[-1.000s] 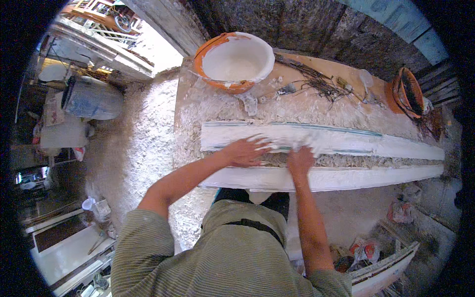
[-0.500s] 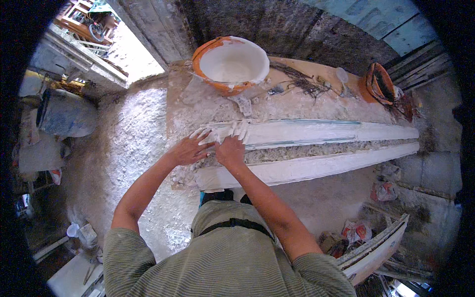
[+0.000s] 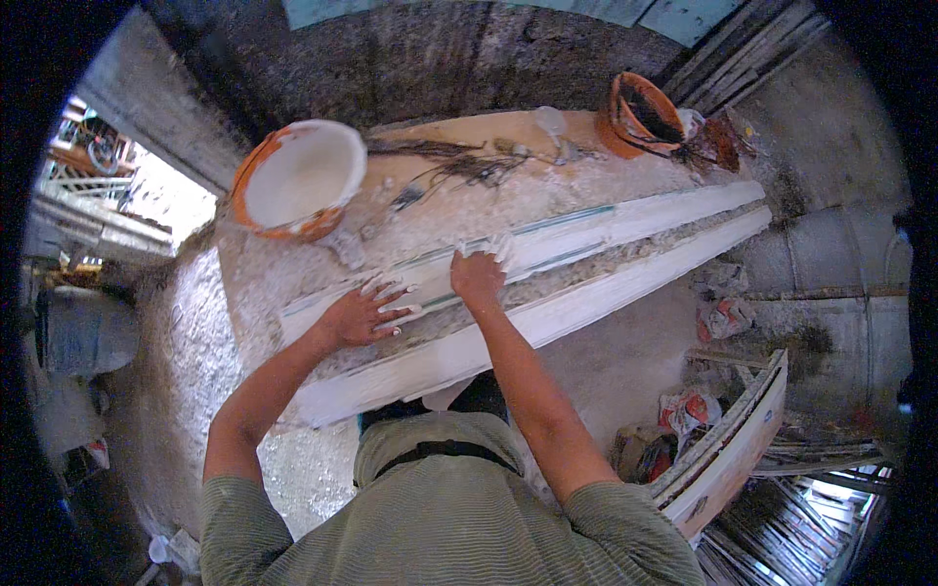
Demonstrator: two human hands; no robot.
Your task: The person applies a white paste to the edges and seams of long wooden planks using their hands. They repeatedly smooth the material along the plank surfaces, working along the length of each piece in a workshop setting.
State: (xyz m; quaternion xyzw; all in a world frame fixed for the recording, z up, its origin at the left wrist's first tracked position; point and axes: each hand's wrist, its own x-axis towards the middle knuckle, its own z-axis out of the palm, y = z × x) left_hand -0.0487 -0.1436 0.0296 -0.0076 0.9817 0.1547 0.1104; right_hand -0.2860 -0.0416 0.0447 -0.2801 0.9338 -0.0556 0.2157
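Observation:
Two long strips coated in white plaster lie side by side on a work table, running off to the right. Teal edging shows along the far strip (image 3: 625,221); the near strip (image 3: 606,301) is plain white. My left hand (image 3: 363,316) rests over the left part of the far strip, fingers spread and smeared with wet plaster. Further right, my right hand (image 3: 479,273) lies on the same strip, its plaster-covered fingers reaching forward and its thumb apart. I see no tool in either hand.
An orange tub (image 3: 256,190) with a white-coated inside stands at the back left of the plaster-spattered table (image 3: 440,220). Dark fibres (image 3: 469,166) lie behind the strips. A smaller orange bucket (image 3: 616,132) is at the back right. A board-sided frame (image 3: 733,439) stands at lower right.
The view has turned, so the strips now slant up to the right. My hands have moved apart, with the right one further right along the far strip.

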